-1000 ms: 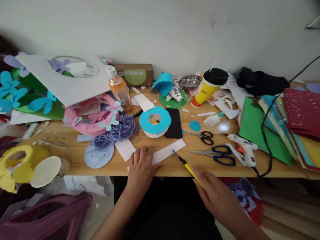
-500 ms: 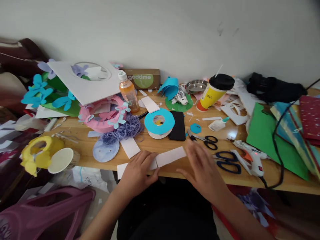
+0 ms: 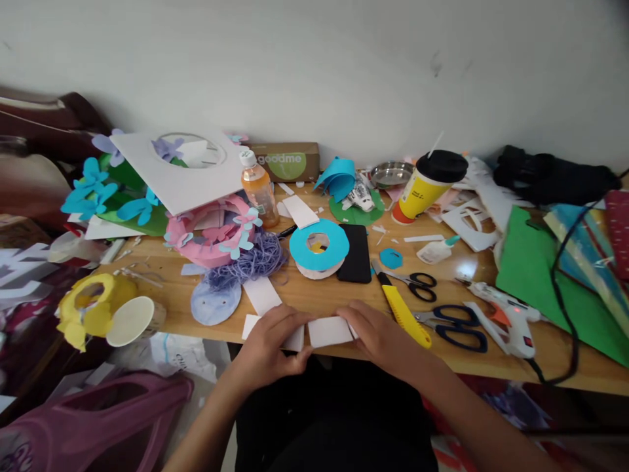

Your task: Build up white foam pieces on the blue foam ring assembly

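At the table's front edge, my left hand is closed over a white strip, fingers on top and thumb at the near edge. A white rectangular piece lies just to the right, a narrow gap between the two. My right hand grips the right end of that piece and hides part of it. Another white strip lies behind my left hand. Right of my right hand is a yellow utility knife. A blue-topped ring stands beyond both hands.
Scissors with black handles, larger scissors and a hot glue gun lie at right. A black phone, drink bottle and yellow cup stand farther back. Purple yarn and a paper cup are at left.
My right hand has come left and down from above the knife onto the white piece, leaving the yellow knife handle uncovered. Less of that piece shows now. My left hand stays on its strip.
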Demonstrator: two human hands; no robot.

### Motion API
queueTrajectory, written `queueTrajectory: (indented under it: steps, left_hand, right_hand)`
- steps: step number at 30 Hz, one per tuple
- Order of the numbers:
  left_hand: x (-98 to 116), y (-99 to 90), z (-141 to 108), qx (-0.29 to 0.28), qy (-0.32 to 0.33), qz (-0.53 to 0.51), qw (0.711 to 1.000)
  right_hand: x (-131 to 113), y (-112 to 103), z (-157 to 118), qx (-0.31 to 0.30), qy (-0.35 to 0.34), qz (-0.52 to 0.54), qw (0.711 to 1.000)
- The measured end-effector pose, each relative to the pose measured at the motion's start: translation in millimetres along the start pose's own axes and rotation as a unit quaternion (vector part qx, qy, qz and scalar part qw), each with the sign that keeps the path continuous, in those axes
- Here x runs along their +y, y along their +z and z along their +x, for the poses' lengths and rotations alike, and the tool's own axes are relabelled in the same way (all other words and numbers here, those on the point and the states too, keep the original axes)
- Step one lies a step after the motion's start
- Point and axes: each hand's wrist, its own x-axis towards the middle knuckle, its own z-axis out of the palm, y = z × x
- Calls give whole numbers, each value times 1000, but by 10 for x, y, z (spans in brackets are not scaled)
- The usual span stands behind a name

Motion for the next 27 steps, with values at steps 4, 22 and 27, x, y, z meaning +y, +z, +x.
queueTrajectory:
  steps: [4,22,27]
  left_hand:
    - [-57,-34,-13,27,-19,-18,999]
    - [-578,-225,1060,233,-202,-19,951]
    - [-915,-117,1675,201,-352,-108,908]
  right_hand:
    - [36,-71,-4,60,45,5,997]
    - [391,-736,968,169,32,6,985]
    - [843,-789,1779,205,214,173,939]
